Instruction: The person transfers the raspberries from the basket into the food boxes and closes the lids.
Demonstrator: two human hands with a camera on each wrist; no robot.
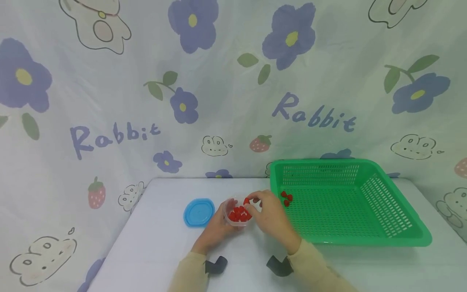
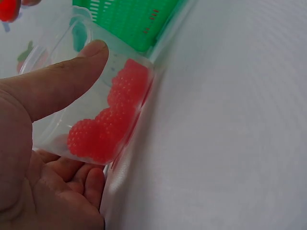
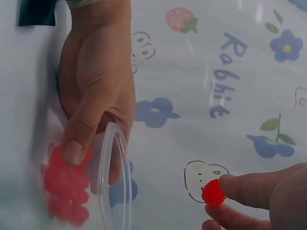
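Head view — left hand (image 1: 218, 228) grips clear cup (image 1: 238, 224) of red berries (image 1: 238, 214), right hand (image 1: 273, 213) pinches single berry (image 3: 214, 193) — green basket (image 1: 350, 242) at right

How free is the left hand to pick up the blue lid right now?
Probably not: the left hand grips the clear tub, though the blue lid lies close by, uncovered.

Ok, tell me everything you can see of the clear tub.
The clear tub looks like colourless, see-through plastic, with rounded walls, a lipped rim and an open top. It appears to stand upright on the white tabletop, left of the green perforated basket. Several red raspberries lie in its bottom. The left hand grips its side.
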